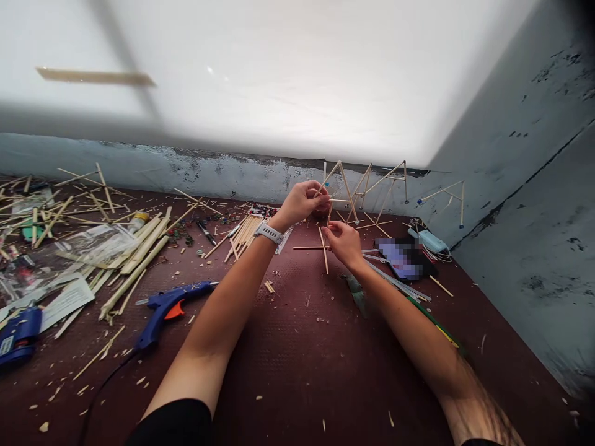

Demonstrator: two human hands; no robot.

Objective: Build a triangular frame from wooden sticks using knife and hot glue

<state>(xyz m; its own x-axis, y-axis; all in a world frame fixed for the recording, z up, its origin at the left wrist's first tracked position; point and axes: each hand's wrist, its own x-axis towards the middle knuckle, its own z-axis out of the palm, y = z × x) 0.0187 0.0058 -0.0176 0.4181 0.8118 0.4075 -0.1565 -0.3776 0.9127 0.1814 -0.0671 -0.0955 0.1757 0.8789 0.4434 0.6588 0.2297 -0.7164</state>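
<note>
Near the back of the dark red table, my left hand (307,201) has its fingers pinched on a thin wooden stick (330,175) that belongs to a stick frame (346,186). Lower and to the right, my right hand (343,243) is closed at the upright stick of a small crossed-stick piece (324,247). That piece has arms pointing left and toward the front. The fingertips of both hands partly hide the sticks between them. More joined stick frames (390,176) stand just behind and to the right.
A blue glue gun (162,310) with an orange trigger lies at the left, its cord running forward. Wooden strips (144,248), plastic bags (93,238) and scraps cover the left side. A phone (404,257) and a light blue device (430,240) lie at the right by the wall.
</note>
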